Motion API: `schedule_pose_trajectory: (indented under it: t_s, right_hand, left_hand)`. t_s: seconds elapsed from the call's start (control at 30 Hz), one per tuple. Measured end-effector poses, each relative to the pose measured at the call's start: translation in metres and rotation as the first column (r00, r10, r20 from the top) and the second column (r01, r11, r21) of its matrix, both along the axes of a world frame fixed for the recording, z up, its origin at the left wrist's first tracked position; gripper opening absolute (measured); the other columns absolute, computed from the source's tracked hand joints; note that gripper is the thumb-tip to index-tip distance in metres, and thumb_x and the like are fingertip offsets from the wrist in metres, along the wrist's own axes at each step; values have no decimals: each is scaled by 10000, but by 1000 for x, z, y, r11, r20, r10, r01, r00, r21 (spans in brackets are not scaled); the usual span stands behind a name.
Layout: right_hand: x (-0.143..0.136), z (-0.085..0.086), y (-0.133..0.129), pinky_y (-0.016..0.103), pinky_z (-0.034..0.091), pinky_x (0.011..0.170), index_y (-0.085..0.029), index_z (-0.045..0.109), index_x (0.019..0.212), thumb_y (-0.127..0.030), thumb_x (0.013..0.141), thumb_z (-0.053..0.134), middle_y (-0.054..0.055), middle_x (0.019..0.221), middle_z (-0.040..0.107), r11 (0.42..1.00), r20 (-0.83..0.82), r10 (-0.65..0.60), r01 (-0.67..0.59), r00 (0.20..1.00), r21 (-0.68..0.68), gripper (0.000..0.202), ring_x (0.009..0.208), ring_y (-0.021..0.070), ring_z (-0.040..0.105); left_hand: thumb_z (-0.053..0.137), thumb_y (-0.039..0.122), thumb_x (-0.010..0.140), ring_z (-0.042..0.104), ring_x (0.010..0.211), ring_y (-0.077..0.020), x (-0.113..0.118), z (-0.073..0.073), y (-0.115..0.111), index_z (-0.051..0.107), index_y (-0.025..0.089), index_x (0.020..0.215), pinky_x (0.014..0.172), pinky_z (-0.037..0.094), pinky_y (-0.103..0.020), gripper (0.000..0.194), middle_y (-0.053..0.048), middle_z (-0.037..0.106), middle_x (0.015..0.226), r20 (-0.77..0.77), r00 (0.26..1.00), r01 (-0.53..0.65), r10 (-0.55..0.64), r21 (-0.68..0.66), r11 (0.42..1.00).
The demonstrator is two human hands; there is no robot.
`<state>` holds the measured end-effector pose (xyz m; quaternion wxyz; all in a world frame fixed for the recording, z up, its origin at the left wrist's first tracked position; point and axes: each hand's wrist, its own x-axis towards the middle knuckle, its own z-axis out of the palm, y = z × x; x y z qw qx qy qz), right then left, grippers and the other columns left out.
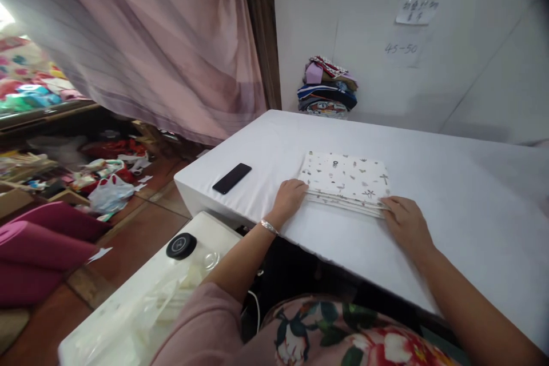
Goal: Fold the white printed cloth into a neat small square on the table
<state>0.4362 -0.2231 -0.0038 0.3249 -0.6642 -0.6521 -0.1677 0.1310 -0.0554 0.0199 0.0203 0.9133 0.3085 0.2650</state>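
A white folded cloth [345, 177] with small dark and brown prints lies flat on the white-covered table [463, 206], its layers showing along the near edge. My left hand [290, 201], with a silver bracelet at the wrist, is closed on the cloth's near left corner. At the near right corner, my right hand [406, 224] grips the layered edge, fingers on top. Both thumbs are mostly hidden. Left of the cloth, apart from my hands, a black phone [232, 178] rests on the table.
Folded clothes [328, 88] are stacked beyond the table by the wall. A pink curtain [189, 46] hangs at the left. A lower white surface [141, 280] holds a round black object [181, 246] and clear plastic. Pink rolls [38, 251] and bags [110, 193] lie on the left.
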Motion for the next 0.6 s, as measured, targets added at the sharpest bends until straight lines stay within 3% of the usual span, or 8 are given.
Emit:
schedule_pose_trajectory:
  t_s: [0.17,0.3,0.47,0.6]
  right_hand:
    - [2,-3,0,416,461,854,-224,648,1043,-246,879,462,77,1035,619,999,58,41,-42,997,3,250,974,245,552]
    - [3,-5,1,415,467,841,-231,653,1042,-252,874,465,76,1014,630,999,57,43,-43,997,-4,252,971,248,563]
    - [0,-3,1,396,480,824,-205,654,1023,-247,875,466,85,994,632,998,71,56,-58,996,17,244,936,237,567]
    - [-1,-3,1,383,487,810,-210,653,1022,-241,874,472,79,988,633,998,67,52,-54,996,29,236,933,231,564]
  left_hand:
    - [480,152,852,534,1039,-180,-17,-4,-1,614,209,1061,916,417,-332,255,-48,621,1097,203,963,-136,176,-196,971]
    - [493,227,844,577,907,-154,-12,1,-7,631,199,908,805,453,-273,155,-28,644,955,319,877,-199,361,-443,874]
    - [507,507,825,560,703,-148,1,19,-9,571,188,691,632,404,-259,352,-22,623,767,193,850,-308,489,-571,761]
    - [559,548,773,536,632,-151,10,27,-6,538,192,680,553,343,-254,368,-17,601,685,28,856,-388,517,-627,676]
